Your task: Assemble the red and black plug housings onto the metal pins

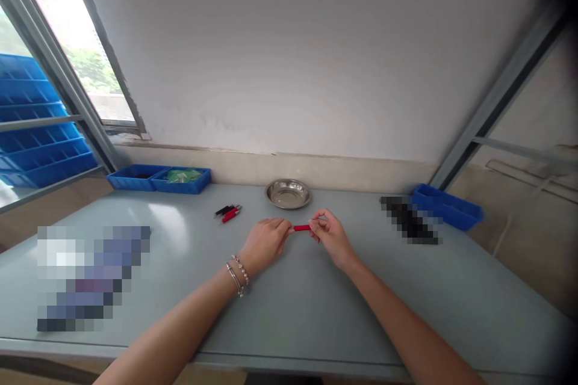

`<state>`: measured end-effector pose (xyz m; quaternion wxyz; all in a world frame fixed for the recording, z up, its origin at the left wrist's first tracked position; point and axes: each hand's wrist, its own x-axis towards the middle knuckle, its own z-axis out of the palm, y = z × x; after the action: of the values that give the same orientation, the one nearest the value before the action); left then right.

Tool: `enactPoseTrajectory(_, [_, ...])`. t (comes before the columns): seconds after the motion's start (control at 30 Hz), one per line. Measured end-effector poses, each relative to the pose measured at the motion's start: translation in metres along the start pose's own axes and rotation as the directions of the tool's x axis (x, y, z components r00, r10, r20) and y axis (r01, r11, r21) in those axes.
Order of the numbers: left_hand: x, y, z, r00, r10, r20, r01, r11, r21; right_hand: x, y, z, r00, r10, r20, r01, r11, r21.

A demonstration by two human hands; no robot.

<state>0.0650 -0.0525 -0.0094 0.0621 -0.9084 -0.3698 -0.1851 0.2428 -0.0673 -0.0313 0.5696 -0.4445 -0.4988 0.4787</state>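
Red stick-like part (301,228), short and thin, is held level just above the grey surface (289,313), bridging the gap between two bare hands. The left hand (266,242) pinches one end with curled fingertips. The right hand (330,236) pinches the other end, its fingers also bent inward. Only the middle of the part shows; fingers hide both ends, so what kind of part it is cannot be told.

Risks, as a judgement: the part is small and gripped only at its tips, so a loosened pinch on either side could drop it, and it looks round enough to roll away on the smooth surface. If the hands pull or twist against each other, a piece might spring free. Two bracelets (238,274) on the left wrist hang close to the surface and could snag.

Just beyond both hands sits a shallow steel dish (288,194). Beyond and left of the left hand, near it, lie a few red and black pieces (230,212). Two blue trays (158,178) stand well to the left against the wall. Another blue tray (447,207) stands well to the right of the right hand, by the surface's right edge. Toward the person, a broad stretch of surface runs under the forearms to the near edge, leaving open room to draw the hands back.
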Motion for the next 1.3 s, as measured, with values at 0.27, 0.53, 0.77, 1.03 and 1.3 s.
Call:
enactPoseTrajectory(0.27, [-0.001,0.0005,0.0023,0.995,-0.097,0.03,0.099,0.993,-0.064,0.0014,0.0011,-0.0019,1.0,-0.013,0.027,0.012,0.999,0.036])
enactPoseTrajectory(0.53, [-0.0014,0.0007,0.0042,0.996,-0.083,0.007,0.084,0.989,-0.125,-0.0001,-0.0044,-0.0018,0.976,0.195,0.095,-0.179,0.971,-0.156])
enactPoseTrajectory(0.77, [-0.0015,-0.0024,0.0045,0.993,-0.119,0.024,0.121,0.978,-0.171,0.0022,-0.0063,-0.0056,0.991,0.056,0.119,-0.022,0.964,-0.264])
enactPoseTrajectory(1.03, [-0.0007,-0.0033,0.0022,0.991,-0.126,0.041,0.131,0.97,-0.205,0.0053,0.0,-0.0089,0.99,0.066,0.124,-0.026,0.952,-0.304])
enactPoseTrajectory(1.3, [-0.001,-0.004,0.0017,0.989,-0.139,0.046,0.146,0.959,-0.242,0.0037,-0.0035,-0.0081,0.993,0.006,0.118,0.028,0.958,-0.285])
